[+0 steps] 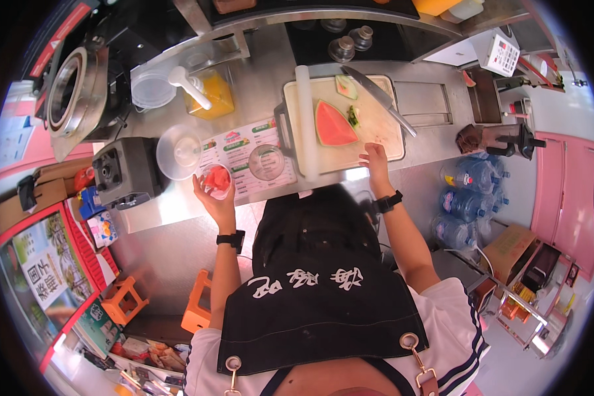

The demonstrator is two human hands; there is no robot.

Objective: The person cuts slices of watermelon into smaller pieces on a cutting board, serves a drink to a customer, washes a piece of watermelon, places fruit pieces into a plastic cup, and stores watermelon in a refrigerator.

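Note:
My left hand (213, 200) holds a clear plastic cup of cut watermelon pieces (217, 179) near the counter's front edge. At the front edge of the cutting board (382, 149), my right hand (375, 157) is raised with its fingers loosely curled and nothing seen in them. A watermelon wedge (334, 124) lies on the board, with a piece of rind (346, 87) and a small green scrap (353, 116) beside it. A long knife (376, 94) rests across the board's right part. Along the left part lies a white rolling-pin-like rod (305, 119).
Left of the board are a printed menu sheet (237, 153), a clear round container (267, 162), a clear bowl (179, 151) and a blender base (126, 171). A tub of orange contents (210, 96) stands behind. A blender jug (505, 140) lies at the right.

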